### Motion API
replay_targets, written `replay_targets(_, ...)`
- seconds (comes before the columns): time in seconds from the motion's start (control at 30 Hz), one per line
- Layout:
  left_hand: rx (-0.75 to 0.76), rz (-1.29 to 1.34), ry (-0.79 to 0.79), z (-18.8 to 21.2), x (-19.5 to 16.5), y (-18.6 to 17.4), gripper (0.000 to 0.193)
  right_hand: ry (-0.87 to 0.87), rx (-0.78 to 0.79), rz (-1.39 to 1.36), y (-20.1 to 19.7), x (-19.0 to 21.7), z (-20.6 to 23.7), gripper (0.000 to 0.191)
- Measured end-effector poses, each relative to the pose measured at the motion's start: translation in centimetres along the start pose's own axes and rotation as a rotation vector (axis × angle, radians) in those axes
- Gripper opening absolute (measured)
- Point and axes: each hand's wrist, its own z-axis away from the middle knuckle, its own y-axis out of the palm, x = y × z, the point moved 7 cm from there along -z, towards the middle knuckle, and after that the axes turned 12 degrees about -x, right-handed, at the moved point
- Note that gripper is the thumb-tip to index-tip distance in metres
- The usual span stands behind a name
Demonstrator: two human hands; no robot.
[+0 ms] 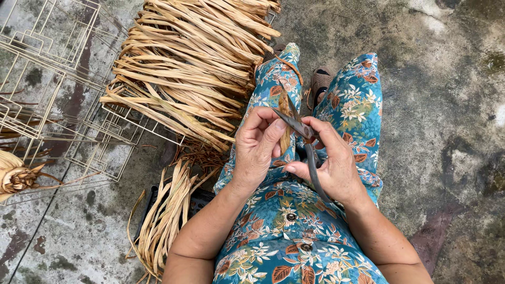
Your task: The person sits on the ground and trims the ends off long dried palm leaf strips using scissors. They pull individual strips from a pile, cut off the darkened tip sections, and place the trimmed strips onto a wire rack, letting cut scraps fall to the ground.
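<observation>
Left hand (258, 150): fingers closed, pinching straw strip (285, 126) over lap | Right hand (330, 163): gripping scissors (301, 128), blades touching strip | Progress: cut apparently unfinished; big straw pile (194, 58) far left, smaller bundle (165, 215) near left.

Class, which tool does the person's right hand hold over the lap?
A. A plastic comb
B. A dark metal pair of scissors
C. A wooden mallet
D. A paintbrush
B: the right hand grips dark metal scissors, blades pointing at the tan dried-fibre strip pinched by the left hand.
</observation>
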Motion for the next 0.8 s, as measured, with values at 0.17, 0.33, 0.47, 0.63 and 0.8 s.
replay_targets(0.17, 0.039, -0.013, -0.005, -0.2, 0.3, 0.4, 0.012, 0.005, -0.016, -0.021, 0.2, -0.8, 0.3, 0.092)
replay_targets(0.33, 0.058, -0.058, 0.015, -0.4, 0.4, 0.9, 0.013, 0.13, -0.068, -0.137, 0.5, -3.1, 1.0, 0.088)
replay_targets(0.47, 0.072, -0.102, 0.014, -0.6, 0.1, 1.2, 0.014, 0.223, -0.091, -0.254, 0.7, -4.7, 1.7, 0.075)
replay_targets(0.63, 0.076, -0.154, 0.013, -0.8, 0.0, 1.0, 0.015, 0.29, -0.102, -0.314, 0.7, -5.6, 1.7, 0.064)
replay_targets(0.8, 0.121, -0.119, 0.02, -0.3, 0.1, 1.4, 0.013, 0.288, -0.198, -0.448, -0.1, -5.4, 1.4, 0.049)
